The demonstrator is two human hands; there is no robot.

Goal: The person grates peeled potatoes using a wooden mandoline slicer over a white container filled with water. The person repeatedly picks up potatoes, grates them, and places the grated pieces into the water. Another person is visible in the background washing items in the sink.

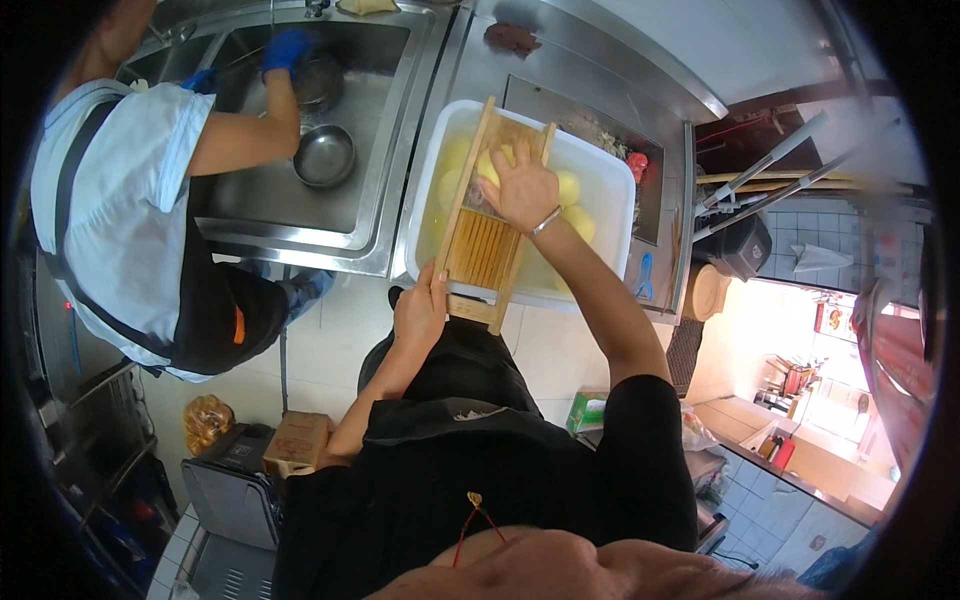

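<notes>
A wooden slicer board lies lengthwise over a white plastic tub, its near end jutting past the tub's rim towards me. My left hand grips the left rail of the board close to that near end. Spread over the upper part of the board, my right hand presses on a pale yellow peeled potato, partly hidden by the fingers. Several more peeled potatoes sit in the tub on both sides of the board. The blade is largely covered by my hand.
At left a co-worker in blue gloves works at a steel sink holding a metal bowl. A blue peeler lies on the counter right of the tub. Long poles lean at right; a cardboard box stands behind left.
</notes>
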